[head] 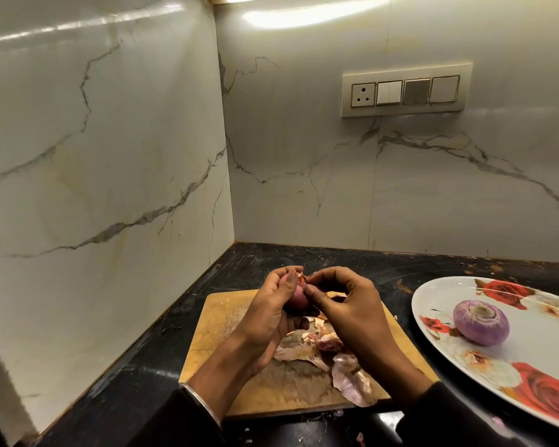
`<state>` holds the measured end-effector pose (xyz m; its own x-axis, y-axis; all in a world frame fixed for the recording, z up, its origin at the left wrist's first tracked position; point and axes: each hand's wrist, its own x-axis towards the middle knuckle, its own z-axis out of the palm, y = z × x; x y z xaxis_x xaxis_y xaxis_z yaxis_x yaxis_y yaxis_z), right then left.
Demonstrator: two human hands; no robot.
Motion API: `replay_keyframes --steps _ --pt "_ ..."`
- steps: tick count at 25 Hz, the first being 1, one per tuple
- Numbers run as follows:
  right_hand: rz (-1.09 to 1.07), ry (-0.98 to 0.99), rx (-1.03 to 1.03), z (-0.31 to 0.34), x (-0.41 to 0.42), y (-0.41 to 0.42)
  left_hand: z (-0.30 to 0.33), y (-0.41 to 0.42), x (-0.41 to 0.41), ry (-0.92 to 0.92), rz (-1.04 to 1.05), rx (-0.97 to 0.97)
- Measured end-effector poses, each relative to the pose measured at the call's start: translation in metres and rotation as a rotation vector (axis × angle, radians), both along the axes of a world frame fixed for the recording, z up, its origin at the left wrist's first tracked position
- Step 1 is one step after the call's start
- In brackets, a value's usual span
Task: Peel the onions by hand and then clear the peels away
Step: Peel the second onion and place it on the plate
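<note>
1. The left hand (pixel 271 304) cups a red onion (pixel 297 300) above the chopping board (pixel 217 321).
2. The right hand (pixel 346 304) pinches skin at the onion's top.
3. Loose peels (pixel 349 372) lie on the board.
4. A peeled onion (pixel 480 322) sits on the flowered plate (pixel 497 375) on the worktop (pixel 142 382).

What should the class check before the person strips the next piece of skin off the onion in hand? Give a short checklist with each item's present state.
1. Left hand grips the onion: ok.
2. Right hand pinches skin at its top: ok.
3. Onion held above the cutting board: ok.
4. Peels lie on the board: ok.
5. Plate with peeled onion has room: ok.
6. Skin remaining underneath: cannot tell.
</note>
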<state>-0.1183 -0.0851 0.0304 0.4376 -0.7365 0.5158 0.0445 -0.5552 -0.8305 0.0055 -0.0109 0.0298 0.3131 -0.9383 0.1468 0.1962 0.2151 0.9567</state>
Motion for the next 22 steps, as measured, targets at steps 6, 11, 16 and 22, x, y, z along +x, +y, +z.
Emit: replay_keyframes --steps 6,11,16,22 --pt "0.013 0.027 -0.025 -0.0001 -0.0011 -0.0007 -0.0017 -0.0008 0.0009 -0.030 0.005 0.007" --pt "0.042 0.074 0.029 0.0030 -0.0049 -0.0050 -0.0031 -0.0016 0.0007 -0.090 0.013 0.016" --pt "0.039 0.069 0.029 0.0036 -0.0064 -0.0047 -0.0055 -0.0029 0.0012 -0.158 0.037 0.021" --pt "0.064 0.057 0.026 0.0062 -0.0086 -0.0050 -0.0057 -0.0030 0.0003 -0.122 0.024 0.036"
